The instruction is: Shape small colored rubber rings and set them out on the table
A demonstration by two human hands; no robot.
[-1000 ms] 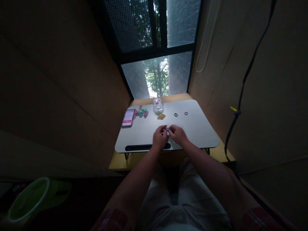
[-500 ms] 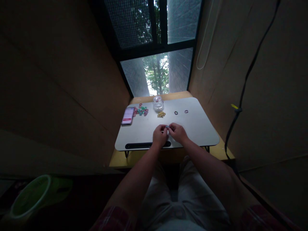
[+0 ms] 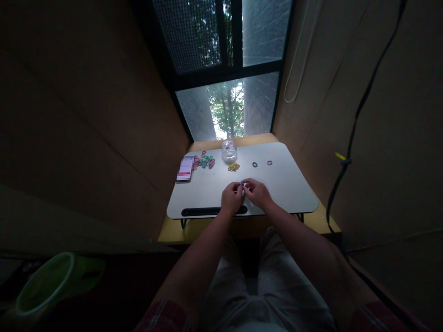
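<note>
My left hand (image 3: 232,197) and my right hand (image 3: 256,192) meet over the near middle of the white table, fingertips pinched together. Between them is a small light-blue hair tie (image 3: 242,183), mostly covered by the fingers. Just beyond lies a little heap of yellow hair ties (image 3: 233,167). Two single ones rest to the right, a dark hair tie (image 3: 254,164) and a purplish hair tie (image 3: 269,163). Farther left is a pile of red, green and pink hair ties (image 3: 206,161).
A clear plastic container (image 3: 229,152) stands at the back of the white folding table (image 3: 290,189). At its left edge lies a phone (image 3: 186,169). A black slot (image 3: 200,211) runs along the front. A dark cable (image 3: 356,115) hangs on the right; a green basket (image 3: 44,286) sits lower left.
Both hands stay together in nearly the same place, with the fingers shifting slightly around the blue hair tie. The whole view has moved a little; the things on the table look unchanged.
</note>
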